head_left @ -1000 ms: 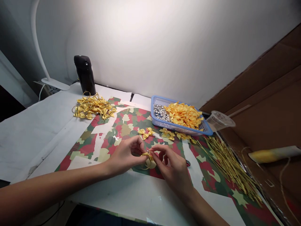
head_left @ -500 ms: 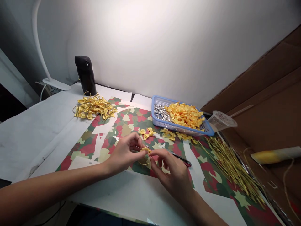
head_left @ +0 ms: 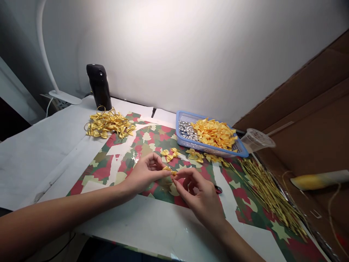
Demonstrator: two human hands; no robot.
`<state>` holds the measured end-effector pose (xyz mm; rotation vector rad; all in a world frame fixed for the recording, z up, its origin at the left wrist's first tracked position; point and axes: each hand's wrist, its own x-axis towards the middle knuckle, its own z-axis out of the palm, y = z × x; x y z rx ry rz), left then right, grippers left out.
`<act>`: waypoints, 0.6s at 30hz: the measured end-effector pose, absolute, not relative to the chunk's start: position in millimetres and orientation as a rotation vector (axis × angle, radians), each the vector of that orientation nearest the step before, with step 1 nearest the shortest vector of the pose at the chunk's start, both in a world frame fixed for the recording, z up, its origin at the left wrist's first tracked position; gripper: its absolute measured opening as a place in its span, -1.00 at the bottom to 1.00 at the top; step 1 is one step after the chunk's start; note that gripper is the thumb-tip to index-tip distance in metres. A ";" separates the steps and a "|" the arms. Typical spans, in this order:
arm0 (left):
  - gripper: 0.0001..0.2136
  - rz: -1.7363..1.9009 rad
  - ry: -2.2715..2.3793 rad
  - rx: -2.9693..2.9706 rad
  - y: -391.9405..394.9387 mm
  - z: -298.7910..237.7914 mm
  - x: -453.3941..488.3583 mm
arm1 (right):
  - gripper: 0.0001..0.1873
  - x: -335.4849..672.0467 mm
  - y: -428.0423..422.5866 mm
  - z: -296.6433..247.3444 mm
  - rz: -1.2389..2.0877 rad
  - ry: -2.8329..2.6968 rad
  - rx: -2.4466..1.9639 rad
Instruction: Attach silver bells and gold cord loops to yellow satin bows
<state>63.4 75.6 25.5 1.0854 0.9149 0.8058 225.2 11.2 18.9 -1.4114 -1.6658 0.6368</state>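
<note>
Near the front middle of the table, my left hand (head_left: 147, 171) pinches a small yellow ribbon bow (head_left: 167, 168) between thumb and fingers. My right hand (head_left: 197, 189) meets it from the right, thumb and forefinger closed on the same bow at its right end. The fingers hide much of the bow. Just beyond my hands lie a few loose yellow bows (head_left: 169, 154), with more bows (head_left: 195, 155) to their right. A dark-handled tool (head_left: 218, 189) lies mostly hidden behind my right hand.
A blue basket (head_left: 212, 148) holds yellow bows and silver beads. Cut golden cords (head_left: 272, 196) lie at the right, near a clear cup (head_left: 257, 140). Corded bows (head_left: 109, 123) are heaped at the left before a black bottle-shaped object (head_left: 99, 87) and a lamp (head_left: 65, 97).
The bow has turned in my fingers, and the cord loop below it shows less. My right hand has shifted slightly and now covers more of the dark tool.
</note>
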 end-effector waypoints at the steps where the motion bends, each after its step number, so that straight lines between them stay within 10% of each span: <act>1: -0.71 0.803 0.919 1.083 75.5 25.3 63.5 | -0.95 224.8 11.6 19.4 0.705 -1.626 -1.413; 18: -0.72 0.771 0.942 1.032 74.8 25.8 63.5 | -0.79 219.8 13.9 6.0 0.890 -1.415 -1.347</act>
